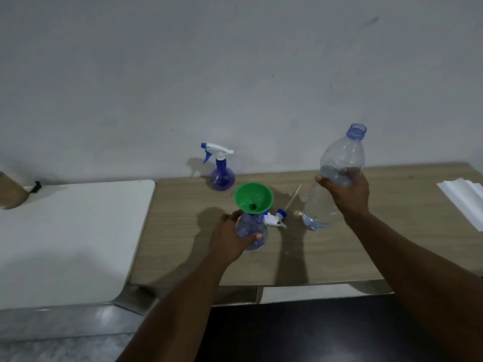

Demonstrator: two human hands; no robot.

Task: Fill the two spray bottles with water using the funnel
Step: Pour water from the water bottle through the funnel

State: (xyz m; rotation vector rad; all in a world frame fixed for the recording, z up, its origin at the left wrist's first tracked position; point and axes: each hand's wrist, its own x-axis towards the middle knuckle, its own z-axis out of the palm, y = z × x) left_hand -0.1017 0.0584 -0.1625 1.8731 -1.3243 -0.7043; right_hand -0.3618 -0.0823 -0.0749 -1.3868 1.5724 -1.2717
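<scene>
A blue spray bottle [253, 230] without its head stands on the wooden table [339, 257], and my left hand [230, 239] grips its body. A green funnel [254, 197] sits in its neck. Behind it lies the removed white-and-blue spray head [275, 218] with its dip tube. My right hand [347, 194] holds a large clear water bottle [337, 176], uncapped and nearly upright, its base just above or on the table. A second blue spray bottle [222, 171], with its trigger head on, stands at the back near the wall.
A white table [65, 231] adjoins on the left, with a brown cylinder [10, 190] at its far corner. White folded material [464, 199] lies at the wooden table's right edge. A grey wall rises behind.
</scene>
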